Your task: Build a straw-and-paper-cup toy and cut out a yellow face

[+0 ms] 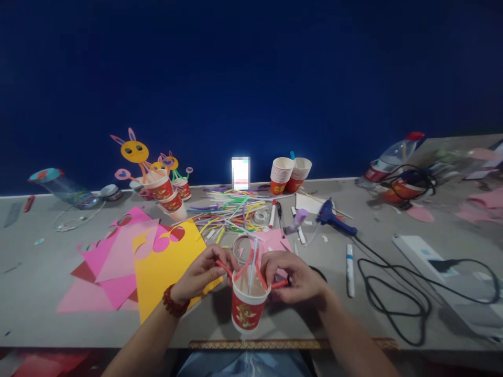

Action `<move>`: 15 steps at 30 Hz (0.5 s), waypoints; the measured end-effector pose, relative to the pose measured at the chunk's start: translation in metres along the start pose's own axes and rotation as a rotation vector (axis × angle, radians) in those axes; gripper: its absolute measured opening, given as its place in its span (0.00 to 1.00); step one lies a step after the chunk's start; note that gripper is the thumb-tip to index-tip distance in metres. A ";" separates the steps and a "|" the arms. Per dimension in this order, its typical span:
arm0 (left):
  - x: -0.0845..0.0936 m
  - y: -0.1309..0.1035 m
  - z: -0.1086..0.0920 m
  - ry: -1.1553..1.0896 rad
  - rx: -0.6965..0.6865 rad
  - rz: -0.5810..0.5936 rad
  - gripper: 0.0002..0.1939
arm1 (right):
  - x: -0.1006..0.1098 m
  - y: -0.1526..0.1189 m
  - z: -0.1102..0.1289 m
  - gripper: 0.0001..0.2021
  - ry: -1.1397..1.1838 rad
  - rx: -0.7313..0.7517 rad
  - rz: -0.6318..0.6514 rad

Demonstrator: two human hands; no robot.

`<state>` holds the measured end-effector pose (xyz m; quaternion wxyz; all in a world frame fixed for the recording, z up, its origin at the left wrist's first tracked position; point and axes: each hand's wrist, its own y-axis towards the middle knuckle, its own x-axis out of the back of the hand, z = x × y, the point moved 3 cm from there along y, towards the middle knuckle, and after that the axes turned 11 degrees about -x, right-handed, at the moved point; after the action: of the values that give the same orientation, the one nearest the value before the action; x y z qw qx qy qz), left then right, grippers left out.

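A: Nearest the table edge?
B: Red paper cup [247, 309] at centre, just above a patterned ruler [293, 344] along the edge. Left hand [200, 275] at the cup's ten o'clock, fingers pinched on a red straw [223, 268]. Right hand [294, 277] at two o'clock, fingers closed on another red straw [278, 285]. More straws stuck in the cup, one pale, pointing to twelve.

A: Around the hands?
B: At nine o'clock, yellow paper sheet [165, 267] partly under the left wrist, overlapping pink paper sheets [110, 256] with cut-outs. At three o'clock, white marker [349, 263], then a tangled black cable [393, 293] and a white power strip [416, 251]. Just behind the cup, a clear tape ring [243, 246] on pink paper.

A: Farther back?
B: At twelve, loose pile of coloured straws [231, 209], pens beside. At one o'clock, blue glue gun [334, 219], stacked paper cups [290, 175]. At eleven, bunny cup figures [157, 178]. Far right, plastic bottle [389, 157] on its side; far left, another, clear. Lit phone [240, 173] against the blue wall [251, 73].
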<state>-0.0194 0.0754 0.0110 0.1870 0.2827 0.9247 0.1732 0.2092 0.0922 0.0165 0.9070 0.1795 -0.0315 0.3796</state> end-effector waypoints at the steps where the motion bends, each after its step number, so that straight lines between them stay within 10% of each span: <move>1: 0.000 0.000 0.000 0.002 -0.002 -0.001 0.05 | 0.000 0.000 0.000 0.07 0.000 -0.001 0.001; 15: -0.001 -0.005 0.009 0.012 -0.043 0.021 0.03 | 0.001 -0.001 0.004 0.06 0.013 -0.066 -0.047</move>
<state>-0.0171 0.0733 0.0009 0.1858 0.2872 0.9189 0.1967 0.2108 0.0911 0.0201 0.9212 0.1478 -0.0340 0.3582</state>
